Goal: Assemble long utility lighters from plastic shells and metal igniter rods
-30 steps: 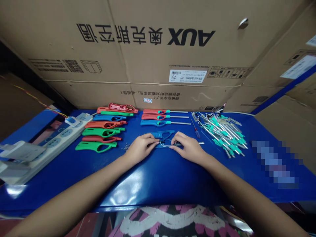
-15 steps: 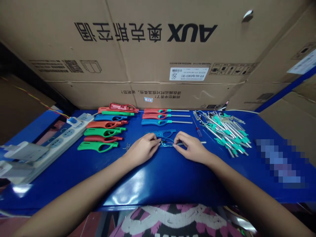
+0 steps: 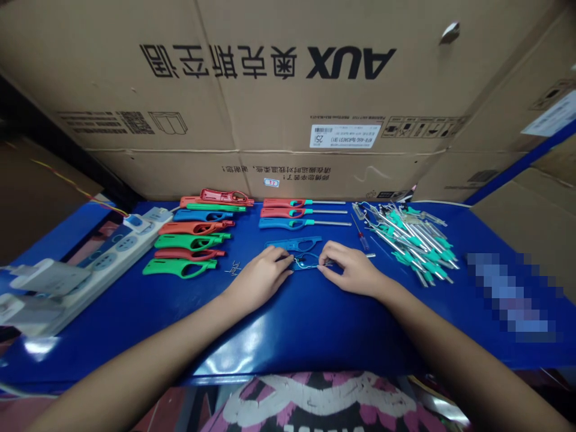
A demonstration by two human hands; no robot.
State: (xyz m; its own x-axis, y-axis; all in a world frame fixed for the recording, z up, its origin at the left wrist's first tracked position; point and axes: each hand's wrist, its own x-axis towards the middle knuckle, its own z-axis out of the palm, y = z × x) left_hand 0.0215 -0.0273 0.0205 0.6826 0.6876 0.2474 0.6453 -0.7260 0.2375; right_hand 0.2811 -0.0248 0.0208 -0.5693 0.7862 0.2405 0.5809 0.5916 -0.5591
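Between my two hands lies a blue lighter half-shell (image 3: 308, 258), partly covered by my fingers. A thin white wire (image 3: 306, 266) crosses it from one set of fingertips to the other. My left hand (image 3: 261, 275) covers the shell's left part, thumb and fingers closed on it. At the shell's right end, my right hand (image 3: 350, 269) pinches the wire. A metal tube tip (image 3: 370, 255) shows beyond my right knuckles; the rest is hidden. Just behind lies another blue half-shell (image 3: 294, 243). Small screws (image 3: 233, 268) lie left of my left hand.
Coloured lighter shells (image 3: 189, 242) line the left. Three lighters with tubes (image 3: 288, 212) lie behind. A screwdriver (image 3: 362, 239) and a heap of metal tubes with teal parts (image 3: 409, 240) are at right. A power strip (image 3: 110, 258) runs left; a cardboard box (image 3: 270, 120) walls the back.
The view has shifted slightly. My right hand has moved a little and covers more of the metal tube; my left hand stays nearly still.
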